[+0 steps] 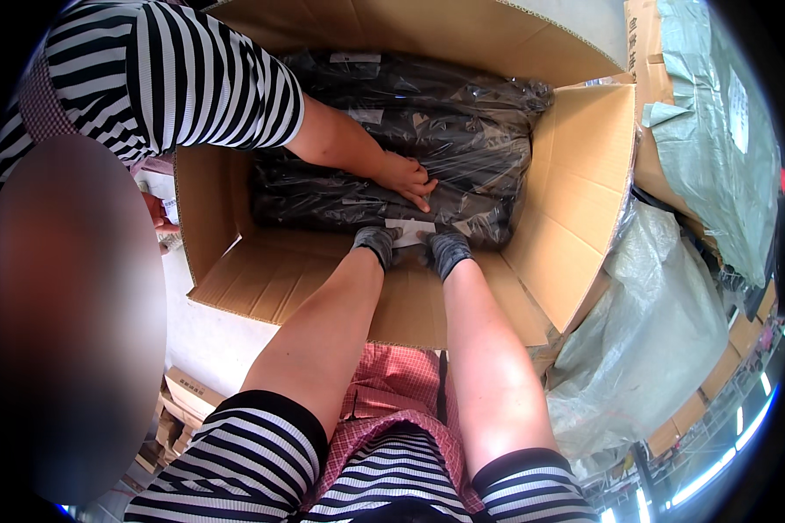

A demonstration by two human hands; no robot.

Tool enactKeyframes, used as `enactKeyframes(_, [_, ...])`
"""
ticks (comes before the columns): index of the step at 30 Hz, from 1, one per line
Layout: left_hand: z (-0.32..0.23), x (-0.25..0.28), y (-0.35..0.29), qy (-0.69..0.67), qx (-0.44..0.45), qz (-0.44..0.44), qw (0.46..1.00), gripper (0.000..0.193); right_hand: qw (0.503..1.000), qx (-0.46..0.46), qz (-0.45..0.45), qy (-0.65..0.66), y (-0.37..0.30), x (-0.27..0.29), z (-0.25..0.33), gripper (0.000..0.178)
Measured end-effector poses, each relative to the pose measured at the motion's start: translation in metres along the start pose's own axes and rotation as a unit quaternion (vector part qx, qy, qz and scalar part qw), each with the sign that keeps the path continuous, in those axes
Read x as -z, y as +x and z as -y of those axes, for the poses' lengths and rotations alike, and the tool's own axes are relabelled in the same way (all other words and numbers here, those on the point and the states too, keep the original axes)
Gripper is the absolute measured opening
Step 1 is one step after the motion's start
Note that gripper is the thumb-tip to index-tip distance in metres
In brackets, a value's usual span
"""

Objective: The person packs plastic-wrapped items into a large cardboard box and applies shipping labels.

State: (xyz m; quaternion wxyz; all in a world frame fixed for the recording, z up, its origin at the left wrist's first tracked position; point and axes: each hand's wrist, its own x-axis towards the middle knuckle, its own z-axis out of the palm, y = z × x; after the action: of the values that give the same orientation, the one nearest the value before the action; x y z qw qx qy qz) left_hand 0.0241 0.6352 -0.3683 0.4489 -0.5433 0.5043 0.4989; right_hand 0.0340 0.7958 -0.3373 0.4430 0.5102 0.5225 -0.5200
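Note:
Several dark packages in clear plastic point(462, 131) lie lengthwise inside an open cardboard box point(576, 192). Both my hands wear grey gloves and reach over the box's near side to the nearest package point(488, 228). My left hand point(378, 243) is closed on that package's near edge, left of a white label point(412, 232). Just right of the label, my right hand point(447, 250) is closed on the same edge, its thumb by the label. The undersides of my fingers are hidden. A co-worker's bare hand point(407, 179) rests on the packages just beyond mine.
The co-worker's striped sleeve point(209, 83) and arm cross the box's left side. Box flaps point(410, 301) fold outward toward me. Translucent plastic sheeting point(641, 331) and a greenish wrapped stack point(715, 131) stand at the right. Smaller cartons point(187, 397) lie at the lower left.

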Motion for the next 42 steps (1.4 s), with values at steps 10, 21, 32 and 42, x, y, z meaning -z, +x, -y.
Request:
enactKeyframes(10, [-0.022, -0.009, -0.002, 0.001, -0.031, 0.02, 0.999, 0.021, 0.999, -0.019, 0.002, 0.033, -0.006, -0.004, -0.003, 0.044])
enactKeyframes(21, [-0.026, -0.008, -0.002, 0.011, -0.035, 0.035, 0.999, 0.019, 0.994, -0.095, -0.008, 0.045, -0.002, -0.006, -0.006, 0.032])
enactKeyframes(32, [-0.012, 0.0, 0.003, 0.024, -0.012, 0.046, 0.999, 0.018, 0.994, -0.094, -0.01, 0.056, -0.007, -0.007, -0.007, 0.03])
enactKeyframes(42, [0.009, 0.014, 0.001, 0.03, 0.019, 0.074, 0.997, 0.018, 0.994, -0.09, -0.007, 0.063, -0.023, -0.007, -0.004, 0.018])
